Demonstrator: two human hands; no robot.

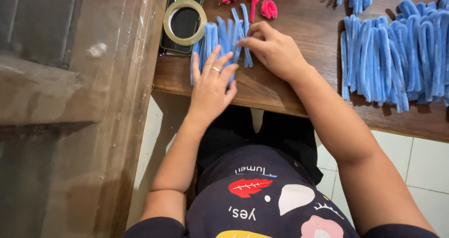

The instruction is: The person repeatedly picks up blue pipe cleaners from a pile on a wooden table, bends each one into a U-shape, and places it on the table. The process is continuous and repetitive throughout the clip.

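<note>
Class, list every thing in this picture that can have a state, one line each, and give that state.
Left hand: flat, fingers spread, pressing on the small bunch.
Right hand: fingertips pinching a strand of that bunch.
Small bunch of bent blue fuzzy pipe cleaners: lying fanned on the table.
Large pile of blue pipe cleaners: folded, untouched.
Roll of clear tape: lying flat.
Pink pipe cleaner pieces: loose, untouched.
Brown wooden table: bearing everything.

A single screen shows: a dark phone or small tablet [184, 13] lies flat at the far left corner of the table [299, 93], a slim black rectangle with a thin pale edge, its glass unlit. A ring of tape [184, 21] (beige, with a see-through centre) rests on its near half, so only the upper part of the glass and the patch inside the ring stay visible. No packages, labels or signs appear.
</note>
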